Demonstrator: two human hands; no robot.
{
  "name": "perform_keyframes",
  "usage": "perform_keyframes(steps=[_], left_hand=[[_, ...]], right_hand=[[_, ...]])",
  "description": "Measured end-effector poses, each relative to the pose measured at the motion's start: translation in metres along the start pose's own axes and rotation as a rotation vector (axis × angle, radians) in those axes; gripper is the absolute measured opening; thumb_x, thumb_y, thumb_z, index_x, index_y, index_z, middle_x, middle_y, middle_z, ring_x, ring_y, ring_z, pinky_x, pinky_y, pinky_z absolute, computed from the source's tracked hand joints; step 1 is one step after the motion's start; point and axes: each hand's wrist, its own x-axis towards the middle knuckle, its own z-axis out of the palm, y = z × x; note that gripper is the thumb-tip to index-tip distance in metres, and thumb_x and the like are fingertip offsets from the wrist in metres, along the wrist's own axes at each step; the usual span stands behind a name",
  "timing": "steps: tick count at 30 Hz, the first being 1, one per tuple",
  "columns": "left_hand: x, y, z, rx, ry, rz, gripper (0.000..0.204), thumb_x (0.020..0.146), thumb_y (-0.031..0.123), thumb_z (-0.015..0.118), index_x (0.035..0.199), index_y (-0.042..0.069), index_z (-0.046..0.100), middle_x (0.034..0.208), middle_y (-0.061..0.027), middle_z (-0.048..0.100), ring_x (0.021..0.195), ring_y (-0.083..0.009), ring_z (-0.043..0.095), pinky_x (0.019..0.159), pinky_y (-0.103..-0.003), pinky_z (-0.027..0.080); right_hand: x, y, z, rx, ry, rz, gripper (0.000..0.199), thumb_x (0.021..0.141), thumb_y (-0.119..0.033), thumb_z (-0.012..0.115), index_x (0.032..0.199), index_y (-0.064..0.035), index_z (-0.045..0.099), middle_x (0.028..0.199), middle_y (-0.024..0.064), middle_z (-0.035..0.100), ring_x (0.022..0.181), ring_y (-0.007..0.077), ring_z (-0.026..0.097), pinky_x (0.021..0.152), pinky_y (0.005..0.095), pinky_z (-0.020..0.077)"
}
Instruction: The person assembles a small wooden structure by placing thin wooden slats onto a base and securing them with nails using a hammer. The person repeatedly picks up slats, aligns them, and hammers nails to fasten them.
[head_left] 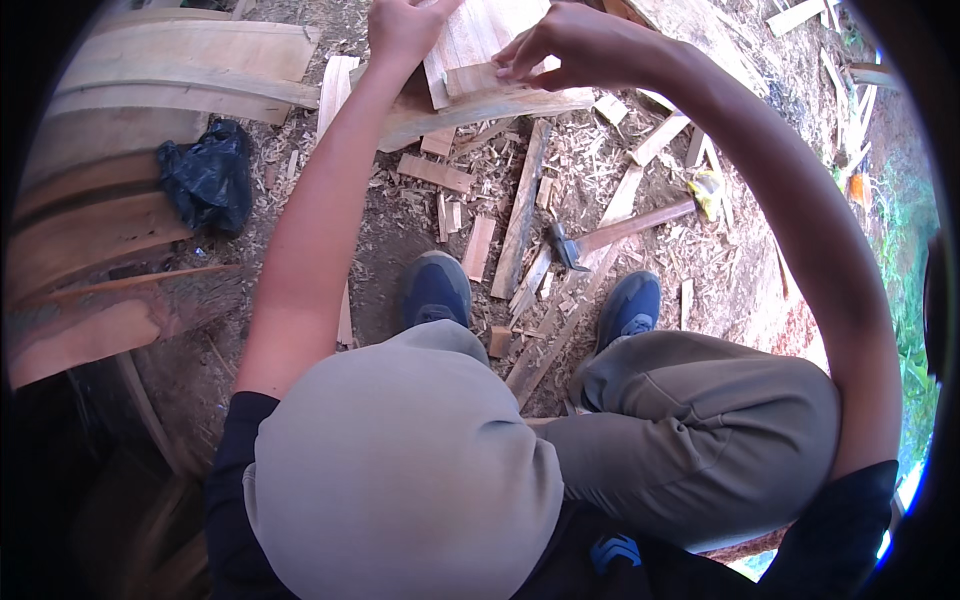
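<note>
At the top edge, a pale, flat wooden board [462, 38] lies between my hands. My left hand [402, 38] is closed at the board's left edge; the frame's top cuts off part of it. A short wooden strip [472, 81] lies across the near end of the board. My right hand [548, 48] has its fingers bent together at the strip's right end, so it appears to pinch the strip there. Beneath both pieces lies a wider curved plank [480, 114]. Nearer my feet, a hammer-like tool with a dark metal head [566, 248] and wooden handle [638, 226] rests on the ground.
Long planks [200, 55] are stacked at the left, with a crumpled black plastic bag [212, 175] on them. Offcuts, shavings and a narrow wooden stick [522, 208] litter the ground. Something yellow [707, 194] lies by the handle's end. My blue shoes [437, 287] are below.
</note>
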Motion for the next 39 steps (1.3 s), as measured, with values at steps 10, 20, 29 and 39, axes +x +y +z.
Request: perform_keyframes(steps=[10, 20, 29, 39], left_hand=[[0.002, -0.007, 0.000, 0.162, 0.065, 0.081, 0.028, 0.085, 0.030, 0.079, 0.101, 0.007, 0.081, 0.096, -0.0165, 0.076, 0.095, -0.0290, 0.071, 0.088, -0.038, 0.054], [0.001, -0.004, 0.000, 0.097, 0.030, 0.066, 0.026, 0.086, 0.029, 0.078, 0.100, 0.007, 0.081, 0.094, -0.0162, 0.077, 0.093, -0.0275, 0.072, 0.086, -0.037, 0.055], [0.002, -0.004, 0.000, 0.182, 0.064, 0.060, 0.027, 0.085, 0.031, 0.079, 0.101, 0.010, 0.081, 0.100, -0.0184, 0.074, 0.097, -0.0317, 0.070, 0.088, -0.039, 0.055], [0.001, -0.007, 0.000, 0.253, 0.085, 0.101, 0.029, 0.084, 0.034, 0.080, 0.102, 0.011, 0.081, 0.101, -0.0197, 0.072, 0.099, -0.0346, 0.069, 0.088, -0.041, 0.054]], right_hand=[[0.001, -0.003, 0.013, -0.030, 0.046, 0.067, 0.026, 0.086, 0.002, 0.075, 0.110, -0.0081, 0.078, 0.121, 0.0123, 0.074, 0.120, 0.0262, 0.068, 0.100, 0.0388, 0.0610], [0.000, -0.003, 0.014, -0.041, 0.048, 0.068, 0.029, 0.085, 0.003, 0.076, 0.111, -0.0078, 0.078, 0.124, 0.0117, 0.073, 0.121, 0.0258, 0.067, 0.102, 0.0385, 0.0595], [-0.001, -0.016, 0.023, -0.109, 0.099, 0.164, 0.025, 0.088, -0.001, 0.074, 0.110, -0.0103, 0.078, 0.128, 0.0100, 0.071, 0.114, 0.0281, 0.071, 0.099, 0.0407, 0.0602], [-0.007, -0.007, 0.030, -0.092, 0.158, 0.089, 0.029, 0.090, -0.004, 0.073, 0.116, -0.0159, 0.077, 0.130, 0.0039, 0.071, 0.108, 0.0260, 0.073, 0.092, 0.0400, 0.0630]])
